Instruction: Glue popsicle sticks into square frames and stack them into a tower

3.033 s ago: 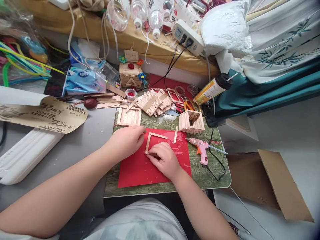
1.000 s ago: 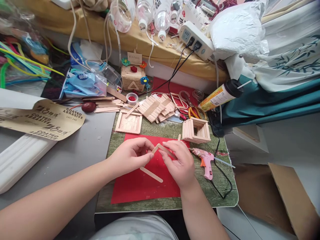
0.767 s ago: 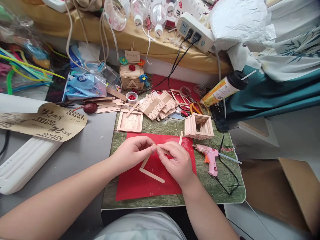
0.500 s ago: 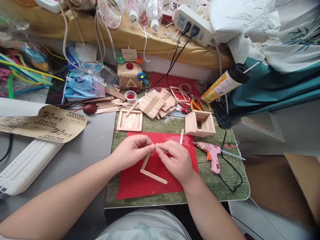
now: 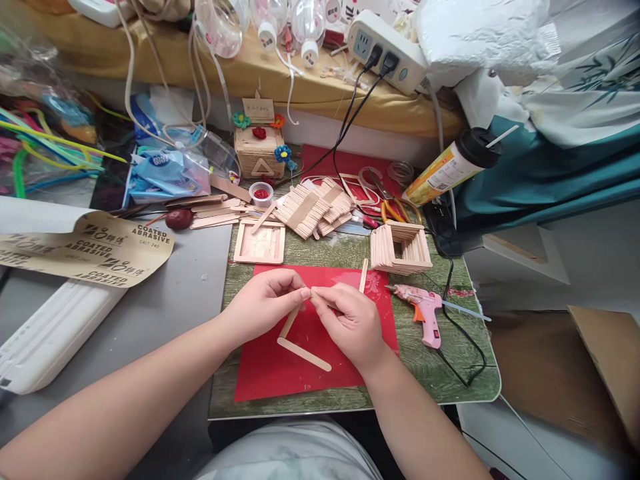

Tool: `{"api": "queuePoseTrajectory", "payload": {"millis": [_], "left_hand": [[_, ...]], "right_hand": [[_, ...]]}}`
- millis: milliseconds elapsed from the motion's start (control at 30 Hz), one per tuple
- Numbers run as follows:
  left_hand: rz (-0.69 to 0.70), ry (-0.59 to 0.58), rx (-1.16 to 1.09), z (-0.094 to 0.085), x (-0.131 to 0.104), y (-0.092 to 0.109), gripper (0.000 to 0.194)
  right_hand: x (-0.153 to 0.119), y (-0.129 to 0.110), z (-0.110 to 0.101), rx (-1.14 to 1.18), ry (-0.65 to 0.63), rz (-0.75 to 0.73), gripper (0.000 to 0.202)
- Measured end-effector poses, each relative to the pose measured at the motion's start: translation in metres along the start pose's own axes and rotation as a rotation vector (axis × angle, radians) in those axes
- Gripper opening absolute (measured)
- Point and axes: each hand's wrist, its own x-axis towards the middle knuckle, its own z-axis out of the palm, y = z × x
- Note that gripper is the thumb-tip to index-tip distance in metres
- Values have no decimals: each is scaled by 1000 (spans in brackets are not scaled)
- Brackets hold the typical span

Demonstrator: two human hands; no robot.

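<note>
My left hand (image 5: 267, 303) is closed in a pinch on two wooden craft sticks (image 5: 304, 354) joined at an angle, their corner pointing toward me. The upper stick runs up beneath my left fingertips. Close against it, my right hand (image 5: 350, 320) also pinches at that end, thumb and index finger pressed together; the exact grip point is hidden by the fingers. Another craft stick (image 5: 364, 275) shows beyond my right knuckles, its lower end covered. A red sheet (image 5: 260, 373) lies under both hands.
A pink glue gun (image 5: 427, 313) lies at right, near a stacked-stick box (image 5: 400, 248). Behind the sheet are a square stick tray (image 5: 260, 252) and bundled sticks (image 5: 300, 210). A drink cup (image 5: 450, 170) leans at the back right. Sandpaper (image 5: 100, 257) lies left.
The joined sticks have shifted slightly left and toward me at their lower end. Both hands keep their pinch in nearly the same place.
</note>
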Motion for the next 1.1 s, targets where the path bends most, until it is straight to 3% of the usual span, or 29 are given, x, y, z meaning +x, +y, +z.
{"api": "queuePoseTrajectory", "payload": {"millis": [167, 300, 400, 500, 633, 800, 867, 1033, 1100], "left_hand": [[7, 29, -19, 0, 0, 2, 34], [37, 188, -31, 0, 0, 3, 35], [28, 213, -70, 2, 3, 0, 35], [11, 157, -41, 3, 6, -6, 35], [61, 199, 251, -1, 8, -8, 33], [185, 241, 706, -15, 4, -1, 43], [259, 180, 798, -23, 2, 0, 32], [529, -246, 913, -32, -3, 0, 13], [536, -284, 933, -28, -4, -2, 10]], "right_hand": [[1, 3, -3, -84, 48, -63, 21], [-1, -7, -16, -317, 178, -202, 42], [-8, -15, -19, -289, -97, -260, 36], [-15, -14, -14, -281, -327, -203, 24], [-20, -1, -4, -251, -311, -114, 8], [-18, 9, 3, -210, -333, -97, 6], [-19, 10, 3, -204, -347, -79, 5], [-19, 12, -3, -217, -318, -39, 10], [-19, 15, -6, -210, -305, -37, 9]]}}
